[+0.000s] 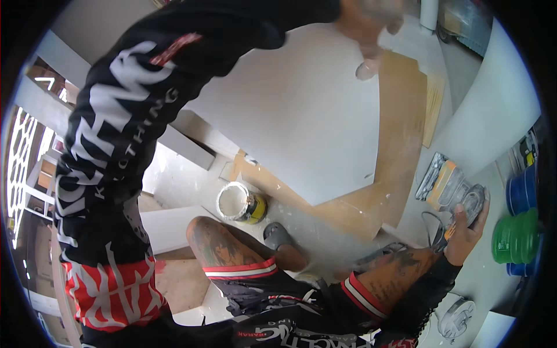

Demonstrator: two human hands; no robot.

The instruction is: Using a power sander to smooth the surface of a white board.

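A white panel (pixel 301 110) lies in front of me on a sheet of brown cardboard (pixel 400 133). My left arm reaches across to the panel's far right edge. There my left hand (pixel 371 37), partly blurred and cut off by the top of the view, has its thumb pointing down and apart from a finger; nothing shows in it. At the right, my right hand (pixel 464 232) is closed round the grey end of an orange and grey electric sander (pixel 449 184). The sander is tilted, its flat pad facing up and to the left. Its dark cord loops beside my knee.
An open paint can (pixel 233 203) with a white-smeared rim stands left of my foot. Blue tubs (pixel 522 188) and a green tub (pixel 515 238) are at the far right. A large white curved surface (pixel 493 110) rises behind the sander. A round grey object (pixel 455 318) lies lower right.
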